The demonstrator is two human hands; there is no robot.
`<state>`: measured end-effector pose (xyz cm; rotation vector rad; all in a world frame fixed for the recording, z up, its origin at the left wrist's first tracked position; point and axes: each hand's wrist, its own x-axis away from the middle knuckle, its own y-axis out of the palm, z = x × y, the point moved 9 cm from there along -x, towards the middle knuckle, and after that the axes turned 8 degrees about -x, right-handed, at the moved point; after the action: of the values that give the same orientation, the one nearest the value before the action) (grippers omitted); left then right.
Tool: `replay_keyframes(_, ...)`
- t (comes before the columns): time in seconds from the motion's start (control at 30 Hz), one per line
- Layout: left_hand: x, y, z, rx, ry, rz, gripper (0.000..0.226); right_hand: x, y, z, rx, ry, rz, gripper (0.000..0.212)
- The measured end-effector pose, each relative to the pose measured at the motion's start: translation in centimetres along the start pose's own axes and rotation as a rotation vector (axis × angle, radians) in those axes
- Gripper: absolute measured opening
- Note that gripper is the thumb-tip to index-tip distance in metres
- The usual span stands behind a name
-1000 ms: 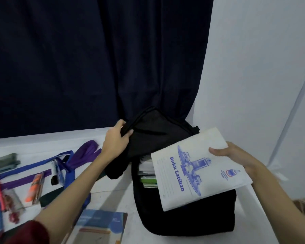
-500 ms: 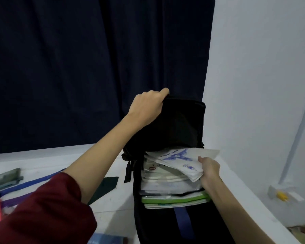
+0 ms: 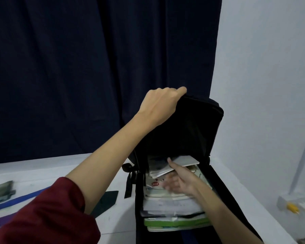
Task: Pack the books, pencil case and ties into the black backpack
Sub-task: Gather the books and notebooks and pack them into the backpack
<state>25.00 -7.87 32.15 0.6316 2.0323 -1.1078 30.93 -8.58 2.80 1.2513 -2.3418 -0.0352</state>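
black backpack (image 3: 187,124) stands upright on the white table (image 3: 81,166), main compartment open toward the camera. left hand (image 3: 158,106) grips the top edge of the raised flap, fingers curled over the rim, thumb side toward the camera; it holds the flap up. dark red sleeve (image 3: 42,215) covers the upper left arm in the lower left foreground.

right hand (image 3: 180,180) is inside the opening, on the book stack (image 3: 173,205). image of this hand is motion-blurred. index finger looks extended, pointing up against the white exercise book (image 3: 183,162), which sits at the top of the stack, far end tucked under the flap. the other fingers are smeared; cannot tell whether they are curled or straight, or whether the hand pinches the book or only presses it.

stack contents, top to bottom: white exercise book, several pale covers, one with a small red label, then white page edges, then a green-edged book (image 3: 176,222) at the near end. all lie within the backpack walls.

a black strap (image 3: 129,182) hangs from the left side of the backpack onto the table.

left of the backpack on the table: dark green tie (image 3: 106,201), its pointed end showing past the left forearm; blue tie (image 3: 16,199) running toward the left edge; purple tie (image 3: 0,221) partly behind the sleeve; a grey-green pencil case (image 3: 1,191) at the far left edge. these are outside the backpack.

dark navy curtain (image 3: 95,67) behind the table; pale wall (image 3: 268,85) to the right.
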Motion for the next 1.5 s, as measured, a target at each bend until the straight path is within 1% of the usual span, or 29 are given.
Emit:
replay_keyframes(0.03, 0.0, 0.1, 0.0, 0.004, 0.005, 0.002, 0.018, 0.7, -0.5, -0.1, 0.2, 0.001, -0.042, 0.056)
replay_keyframes(0.07, 0.0, 0.1, 0.0, 0.007, 0.009, 0.006, 0.017, 1.4, -1.1, -0.4, 0.386, -0.037, -0.045, 0.053)
replay_keyframes(0.1, -0.1, 0.2, 0.0, 0.011, 0.012, 0.008, 0.016, 1.7, -1.8, -1.1, 0.548, -0.126, 0.002, 0.05)
replay_keyframes(0.13, -0.1, 0.2, -0.1, 0.015, 0.013, 0.008, 0.015, 1.9, -2.4, -2.4, 0.647, -0.274, 0.088, 0.046)
replay_keyframes(0.17, -0.2, 0.3, -0.1, 0.02, 0.01, 0.006, 0.015, 2.2, -2.8, -3.9, 0.737, -0.467, 0.186, 0.038)
replay_keyframes(0.2, -0.3, 0.3, -0.2, 0.024, 0.005, 0.004, 0.015, 3.0, -2.2, -5.1, 0.862, -0.635, 0.24, 0.03)
replay_keyframes(0.23, -0.4, 0.2, -0.2, 0.028, 0.002, 0.002, 0.015, 2.9, -1.3, -5.2, 1.056, -0.714, 0.228, 0.037)
replay_keyframes(0.27, -0.5, 0.2, -0.2, 0.032, 0.003, 0.0, 0.015, 2.1, -0.5, -4.4, 1.225, -0.713, 0.167, 0.053)
replay_keyframes(0.3, -0.6, 0.1, 0.0, 0.035, 0.007, -0.002, 0.015, 1.2, -0.2, -3.3, 1.337, -0.662, 0.119, 0.058)
replay_keyframes(0.33, -0.6, 0.0, 0.0, 0.036, 0.013, -0.004, 0.015, 0.4, -0.2, -2.4, 1.396, -0.613, 0.109, 0.054)
replay_keyframes(0.37, -0.7, -0.1, 0.1, 0.034, 0.018, -0.004, 0.015, 0.0, -0.3, -1.9, 1.421, -0.592, 0.132, 0.049)
replay_keyframes(0.47, -0.6, -0.6, -0.1, 0.032, 0.028, 0.011, 0.012, -0.7, 0.0, -1.9, 1.476, -0.608, 0.258, 0.051)
replay_keyframes(0.57, -0.6, -0.9, 0.2, 0.046, 0.045, 0.016, 0.014, -1.6, 0.6, -2.7, 1.481, -0.64, 0.326, 0.04)
replay_keyframes(0.73, -0.5, -1.0, 0.5, 0.073, 0.039, 0.008, 0.017, -2.4, 0.4, -3.3, 1.389, -0.662, 0.361, 0.036)
replay_keyframes(0.8, -0.4, -1.0, 0.3, 0.084, 0.032, 0.007, 0.019, -1.8, 0.1, -3.7, 1.35, -0.75, 0.394, 0.033)
replay_keyframes(0.87, -0.2, -1.0, 0.0, 0.083, 0.031, 0.006, 0.02, -0.9, -0.3, -4.1, 1.325, -0.853, 0.425, 0.024)
replay_keyframes(0.9, -0.2, -1.0, -0.2, 0.087, 0.03, 0.005, 0.021, -0.7, -0.7, -4.1, 1.321, -0.893, 0.448, 0.025)
replay_keyframes(0.97, 0.0, -0.9, -0.3, 0.098, 0.02, -0.001, 0.021, -0.8, -1.4, -4.1, 1.323, -0.952, 0.487, 0.036)
replay_keyframes(1.0, 0.1, -0.7, -0.3, 0.101, 0.015, -0.007, 0.021, -0.8, -1.3, -4.1, 1.327, -0.952, 0.488, 0.038)
replay_keyframes(1.1, 0.3, -0.6, -0.1, 0.1, 0.013, -0.019, 0.021, -0.8, -0.8, -4.0, 1.356, -0.969, 0.515, 0.038)
replay_keyframes(1.17, 0.7, -0.6, -0.2, 0.106, 0.002, -0.033, 0.021, -0.3, -0.7, -3.8, 1.338, -1.01, 0.52, 0.032)
replay_keyframes(1.2, 0.9, -0.5, -0.3, 0.108, -0.011, -0.048, 0.02, 0.3, -0.6, -3.6, 1.287, -1.03, 0.513, 0.022)
replay_keyframes(1.23, 1.2, -0.3, -0.5, 0.111, -0.028, -0.068, 0.02, 1.1, -0.6, -3.6, 1.224, -1.082, 0.517, 0.009)
replay_keyframes(1.33, 2.7, 0.3, -1.5, 0.129, -0.098, -0.154, 0.02, 5.6, 0.3, -4.6, 1.009, -1.247, 0.56, 0.016)
replay_keyframes(1.4, 4.7, 0.8, -2.4, 0.18, -0.152, -0.234, 0.02, 9.9, 1.6, -5.5, 0.884, -1.422, 0.598, 0.019)
replay_keyframes(1.5, 8.8, 1.3, -3.9, 0.296, -0.241, -0.369, 0.018, 15.0, 4.2, -6.3, 0.739, -1.619, 0.56, 0.024)
